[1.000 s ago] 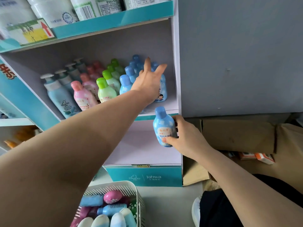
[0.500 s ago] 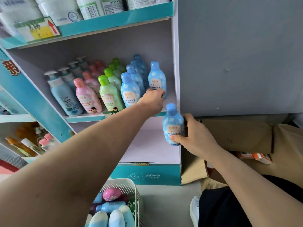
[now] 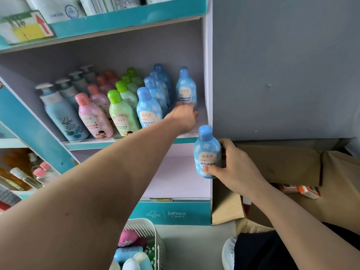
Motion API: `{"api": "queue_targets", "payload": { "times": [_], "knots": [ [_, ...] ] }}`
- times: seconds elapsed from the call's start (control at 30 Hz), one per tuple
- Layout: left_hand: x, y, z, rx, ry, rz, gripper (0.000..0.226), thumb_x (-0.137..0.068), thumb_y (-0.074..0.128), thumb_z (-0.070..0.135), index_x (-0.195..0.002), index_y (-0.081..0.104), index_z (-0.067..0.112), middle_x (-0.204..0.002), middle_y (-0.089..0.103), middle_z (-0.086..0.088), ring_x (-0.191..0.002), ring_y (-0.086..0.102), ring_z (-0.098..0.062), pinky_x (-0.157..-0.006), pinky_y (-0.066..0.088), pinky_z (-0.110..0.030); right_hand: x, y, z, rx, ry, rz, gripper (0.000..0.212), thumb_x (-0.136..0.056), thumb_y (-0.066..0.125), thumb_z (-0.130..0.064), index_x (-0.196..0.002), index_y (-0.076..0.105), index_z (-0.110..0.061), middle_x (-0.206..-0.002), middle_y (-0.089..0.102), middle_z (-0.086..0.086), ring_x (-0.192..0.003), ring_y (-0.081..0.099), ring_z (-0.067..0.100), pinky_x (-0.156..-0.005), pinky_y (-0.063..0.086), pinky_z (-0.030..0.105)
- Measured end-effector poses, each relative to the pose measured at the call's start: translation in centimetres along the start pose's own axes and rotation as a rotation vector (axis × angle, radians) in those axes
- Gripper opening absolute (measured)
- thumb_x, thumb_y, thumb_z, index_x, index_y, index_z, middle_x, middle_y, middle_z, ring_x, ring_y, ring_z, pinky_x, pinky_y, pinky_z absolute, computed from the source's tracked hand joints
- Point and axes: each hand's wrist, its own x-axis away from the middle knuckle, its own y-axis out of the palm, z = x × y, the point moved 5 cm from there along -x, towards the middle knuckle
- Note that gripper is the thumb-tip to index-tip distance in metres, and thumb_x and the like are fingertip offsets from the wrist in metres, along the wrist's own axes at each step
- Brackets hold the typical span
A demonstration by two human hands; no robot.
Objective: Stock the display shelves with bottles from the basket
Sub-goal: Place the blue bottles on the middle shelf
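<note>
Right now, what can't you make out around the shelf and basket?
Head view only.
- Left hand: fingers hidden behind the hand's own back, so its grip on the lone blue bottle is unclear.
- White basket: cut off by the bottom edge and the left forearm; bottle count unknown.
- Rear bottle rows: hidden by the front bottles.
- Held blue bottle: bottom label line covered by the right hand thumb.

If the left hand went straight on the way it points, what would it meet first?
Most likely the blue bottle standing apart by the right wall of the shelf: the left hand is at its base, seemingly touching it. Depth is unclear.
</note>
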Motion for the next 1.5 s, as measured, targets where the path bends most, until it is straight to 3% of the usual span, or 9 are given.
{"api": "queue_targets", "payload": {
  "times": [0.27, 0.57, 1.0, 1.2, 1.3, 1.37, 1.5],
  "knots": [
    [-2.9, 0.5, -0.1, 0.017, -0.035, 0.016, 0.030, -0.098, 0.042, 0.028, -0.118, 0.053, 0.009, -0.127, 0.045, -0.019, -0.103, 0.052, -0.033, -0.085, 0.040, -0.032, -0.7, 0.6, -0.8, -0.017, -0.014, -0.010, 0.056, -0.079, 0.075, -0.036, -0.122, 0.042, -0.023, -0.121, 0.061, -0.009, -0.103, 0.060, 0.008, -0.081, 0.046, 0.020],
    [-4.8, 0.9, -0.3, -0.013, -0.113, 0.048, 0.034, -0.099, 0.042, 0.028, -0.129, 0.048, 0.014, -0.132, 0.044, -0.013, -0.113, 0.051, -0.033, -0.078, 0.034, -0.031, -1.1, 0.6, -0.9, -0.059, -0.009, 0.013, 0.055, -0.078, 0.076, -0.035, -0.121, 0.043, -0.025, -0.115, 0.062, -0.012, -0.101, 0.060, 0.007, -0.083, 0.049, 0.023],
    [-5.4, 1.6, -0.3, -0.037, -0.095, -0.015, 0.047, -0.096, 0.038, 0.019, -0.143, 0.032, 0.018, -0.141, 0.038, -0.016, -0.122, 0.046, -0.038, -0.092, 0.040, -0.039, -1.9, 1.0, -0.9, -0.128, -0.007, -0.002, 0.057, -0.078, 0.076, -0.033, -0.123, 0.042, -0.028, -0.110, 0.057, -0.020, -0.097, 0.057, 0.000, -0.085, 0.048, 0.018],
    [-3.4, 0.2, -0.1, -0.032, -0.045, 0.016, 0.049, -0.093, 0.040, 0.010, -0.140, 0.036, 0.018, -0.134, 0.041, -0.014, -0.113, 0.051, -0.036, -0.079, 0.040, -0.035, -1.9, 0.9, -1.0, -0.121, 0.010, 0.000, 0.054, -0.077, 0.078, -0.032, -0.119, 0.044, -0.028, -0.113, 0.061, -0.013, -0.099, 0.061, 0.006, -0.086, 0.053, 0.027],
    [-1.9, -0.9, -0.1, -0.009, -0.007, 0.016, 0.050, -0.091, 0.042, 0.009, -0.141, 0.037, 0.016, -0.134, 0.043, -0.016, -0.115, 0.050, -0.036, -0.090, 0.042, -0.039, -1.8, 0.4, -1.4, -0.156, 0.003, 0.016, 0.052, -0.076, 0.078, -0.029, -0.116, 0.045, -0.027, -0.111, 0.063, -0.011, -0.099, 0.062, 0.010, -0.087, 0.054, 0.036],
    [-0.6, -1.9, 0.3, 0.008, 0.027, 0.041, 0.052, -0.091, 0.042, 0.006, -0.142, 0.038, 0.015, -0.139, 0.046, -0.015, -0.124, 0.047, -0.032, -0.099, 0.039, -0.034, -1.6, 0.2, -1.8, -0.162, 0.001, 0.020, 0.052, -0.076, 0.078, -0.029, -0.117, 0.046, -0.024, -0.112, 0.063, -0.008, -0.099, 0.062, 0.011, -0.087, 0.053, 0.036],
    [2.6, -4.6, 1.1, 0.075, 0.098, 0.123, 0.038, -0.094, 0.041, 0.004, -0.129, 0.053, 0.016, -0.129, 0.057, -0.008, -0.114, 0.052, -0.023, -0.088, 0.037, -0.024, -0.8, -0.3, -1.9, -0.121, -0.006, 0.063, 0.053, -0.076, 0.078, -0.032, -0.118, 0.047, -0.023, -0.110, 0.063, -0.008, -0.099, 0.062, 0.013, -0.085, 0.053, 0.035]
  ]
}}
